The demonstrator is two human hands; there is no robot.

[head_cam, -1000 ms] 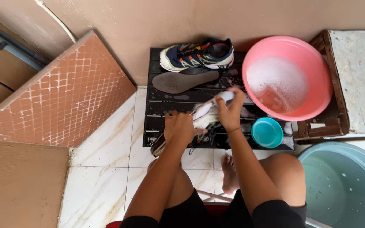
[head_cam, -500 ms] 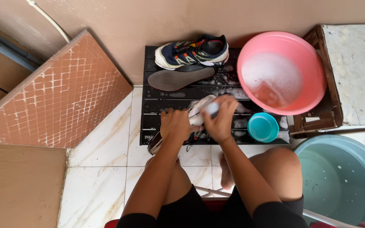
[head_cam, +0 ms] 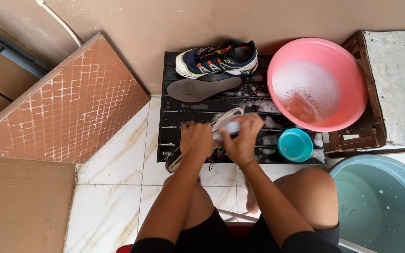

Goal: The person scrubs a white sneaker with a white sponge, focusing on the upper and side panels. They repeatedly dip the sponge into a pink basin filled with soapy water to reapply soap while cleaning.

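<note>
At the black slatted rack's (head_cam: 183, 122) front edge, the left hand (head_cam: 196, 139) grips a shoe (head_cam: 221, 122) while the right hand (head_cam: 243, 138) clenches a brush (head_cam: 233, 127) on it, beside a small teal bowl (head_cam: 295, 144).

The person has two bare arms with no sleeves on them. The left hand (head_cam: 197, 139) has nothing on it, no ring and no glove. The right hand (head_cam: 242, 140) is bare too, but a thin dark band goes round its wrist. The person wears short black shorts. The knees and legs are bare, and one bare foot (head_cam: 251, 204) shows, with no shoe.
</note>
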